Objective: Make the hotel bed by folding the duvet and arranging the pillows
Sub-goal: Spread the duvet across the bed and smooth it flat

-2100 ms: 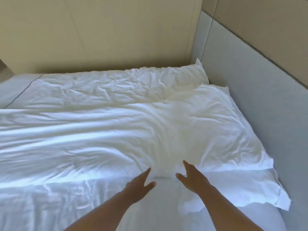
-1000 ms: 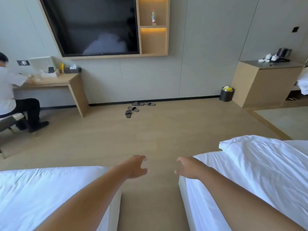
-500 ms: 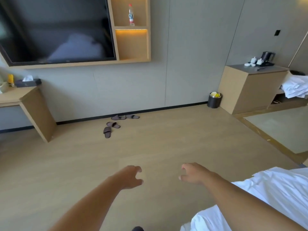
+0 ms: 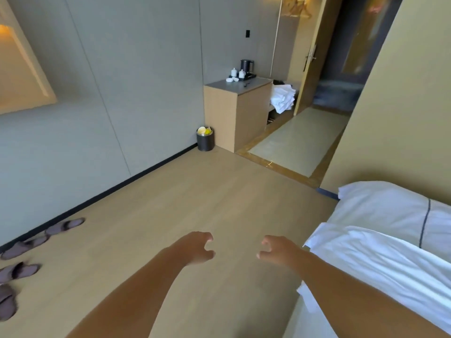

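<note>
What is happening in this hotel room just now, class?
A person is partway through making a bed. Both hands, the left hand and the right hand, are held out empty over the wooden floor, fingers loosely curled, touching nothing. The bed lies at the right, with white bedding on it and a folded edge near the right forearm. Slippers lie by the wall, and a bin stands beside a cabinet.

Matt wood-look floor (image 4: 195, 203), smooth white cloth duvet (image 4: 380, 262), wood-grain cabinet (image 4: 234, 118), glossy dark bin (image 4: 205, 142).
</note>
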`<state>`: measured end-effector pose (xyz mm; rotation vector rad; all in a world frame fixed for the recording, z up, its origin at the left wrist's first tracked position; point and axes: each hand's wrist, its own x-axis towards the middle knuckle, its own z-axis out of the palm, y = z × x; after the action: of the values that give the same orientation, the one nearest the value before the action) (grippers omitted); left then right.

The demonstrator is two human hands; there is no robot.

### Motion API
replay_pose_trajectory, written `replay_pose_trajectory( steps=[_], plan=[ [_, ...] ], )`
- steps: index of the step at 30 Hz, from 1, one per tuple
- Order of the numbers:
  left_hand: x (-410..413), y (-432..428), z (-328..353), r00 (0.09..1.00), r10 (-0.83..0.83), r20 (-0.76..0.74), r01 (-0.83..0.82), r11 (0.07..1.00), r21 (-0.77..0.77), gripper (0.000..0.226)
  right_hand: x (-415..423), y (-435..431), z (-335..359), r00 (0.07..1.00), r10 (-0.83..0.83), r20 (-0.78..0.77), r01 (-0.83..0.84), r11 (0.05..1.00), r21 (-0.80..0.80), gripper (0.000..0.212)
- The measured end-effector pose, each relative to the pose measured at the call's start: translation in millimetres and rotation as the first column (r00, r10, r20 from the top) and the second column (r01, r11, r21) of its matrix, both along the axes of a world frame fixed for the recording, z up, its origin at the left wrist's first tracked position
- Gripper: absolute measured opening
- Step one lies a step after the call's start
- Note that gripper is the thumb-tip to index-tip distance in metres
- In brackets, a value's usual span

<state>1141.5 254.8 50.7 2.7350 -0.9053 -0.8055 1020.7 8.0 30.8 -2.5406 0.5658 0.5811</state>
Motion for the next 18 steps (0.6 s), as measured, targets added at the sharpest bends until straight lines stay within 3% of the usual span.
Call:
replay_pose_trajectory(
  steps=[8,18],
  plan=[
    [152,-191,-8,0.988,-0.153,0.01,0.153,0.987,0.056,0.057,122,-174,-18,0.992,-0.129,0.015,0.128,0.991,0.04,0.062],
    [277,-452,-10,0.917,-0.397,-0.045,0.4,0.915,0.059,0.055,200,-379,-38,0.961,-0.271,-0.061,0.272,0.962,0.011,0.065]
  ],
)
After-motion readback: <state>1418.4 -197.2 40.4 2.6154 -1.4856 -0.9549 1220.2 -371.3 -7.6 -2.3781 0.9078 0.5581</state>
